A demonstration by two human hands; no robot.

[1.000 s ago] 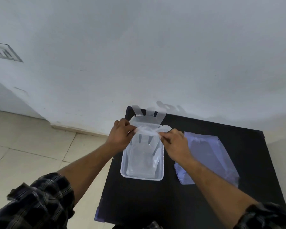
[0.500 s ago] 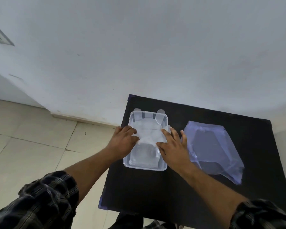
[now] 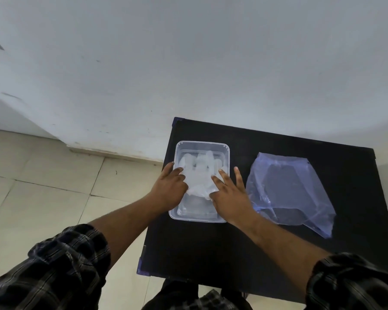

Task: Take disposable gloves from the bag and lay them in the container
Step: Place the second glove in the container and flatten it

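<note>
A clear plastic container [image 3: 202,144] sits on the left part of a black table [image 3: 278,253]. A thin translucent glove [image 3: 199,173] lies flat inside it, fingers pointing to the far end. My left hand [image 3: 169,189] rests on the container's left side, fingertips on the glove's edge. My right hand [image 3: 230,195] lies on its right side, fingers spread and pressing the glove down. To the right lies the bluish see-through bag [image 3: 289,191], crumpled and flat on the table.
The table stands against a white wall [image 3: 211,63]. Beige floor tiles [image 3: 43,198] lie to the left beyond the table's edge. Checked sleeves cover both forearms near the bottom.
The glove was held stretched above the container; it now lies inside it. Both hands came down and their fingers spread flat on it.
</note>
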